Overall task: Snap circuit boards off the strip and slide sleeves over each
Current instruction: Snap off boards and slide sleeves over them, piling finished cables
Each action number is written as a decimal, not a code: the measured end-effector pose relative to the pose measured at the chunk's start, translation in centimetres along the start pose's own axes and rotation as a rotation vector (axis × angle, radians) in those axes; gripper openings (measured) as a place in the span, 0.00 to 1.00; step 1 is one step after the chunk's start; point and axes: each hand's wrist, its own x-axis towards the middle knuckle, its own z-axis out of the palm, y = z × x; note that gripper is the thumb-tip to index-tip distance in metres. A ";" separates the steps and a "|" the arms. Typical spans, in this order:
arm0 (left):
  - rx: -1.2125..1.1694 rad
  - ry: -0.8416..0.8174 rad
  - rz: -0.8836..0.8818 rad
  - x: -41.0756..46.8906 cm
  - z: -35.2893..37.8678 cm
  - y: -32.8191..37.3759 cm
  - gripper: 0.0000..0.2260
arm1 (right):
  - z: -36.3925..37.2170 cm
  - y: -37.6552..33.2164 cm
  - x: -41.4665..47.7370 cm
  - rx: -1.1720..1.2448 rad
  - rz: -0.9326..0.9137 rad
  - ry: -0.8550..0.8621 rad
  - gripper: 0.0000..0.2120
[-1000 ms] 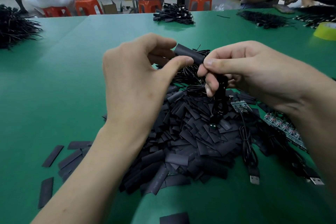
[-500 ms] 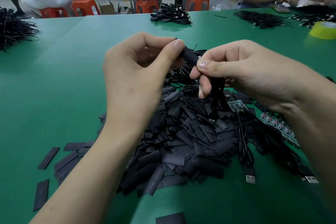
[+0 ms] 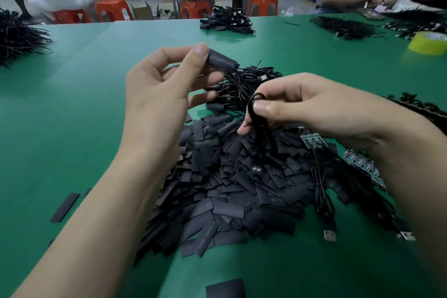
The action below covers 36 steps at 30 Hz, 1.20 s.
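- A green desk is seen from above, with a person's two bare hands raised over its middle.
- The left hand pinches one end of a black sleeve between the thumb and curled fingers. It holds the sleeve in the air, tilted down to the right.
- Whether a board is already inside this sleeve cannot be told from here.
- The right hand is lower and apart from the sleeve. It grips a looped black cable between the thumb and curled fingers.
- Below both hands, a large pile of flat black sleeves lies on the desk. A few loose ones lie to its left.
- At the pile's right edge lies a small circuit board with a cable attached.
- Just beyond it lies a strip of joined boards, partly hidden by the right forearm.
- Two USB plugs lie at cable ends near the right forearm.
- Behind the hands sits a heap of coiled black cables.
- At the desk's far edge there is another cable bundle. A yellow tape roll sits at far right.
- Beyond the desk are red stools and other seated people.
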 end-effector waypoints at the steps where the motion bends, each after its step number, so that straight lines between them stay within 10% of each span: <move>1: 0.113 0.032 0.023 0.2 -0.3 -0.3 0.06 | -0.1 0.1 0.1 0.050 0.016 0.037 0.11; 13: 0.827 -0.331 -0.052 0.9 -0.8 -2.9 0.14 | -4.8 2.2 6.1 -0.417 0.166 0.504 0.09; 18: 0.937 -0.388 -0.025 0.6 -0.7 -2.9 0.09 | -5.1 1.5 9.2 -0.788 0.309 0.400 0.21; 27: 0.951 -0.427 -0.022 0.3 -0.6 -1.9 0.05 | -3.4 2.6 1.9 -0.916 0.671 -0.037 0.12; 36: 0.922 -0.478 -0.045 0.0 -0.3 -1.0 0.05 | -3.1 4.5 0.9 -0.937 0.715 -0.068 0.14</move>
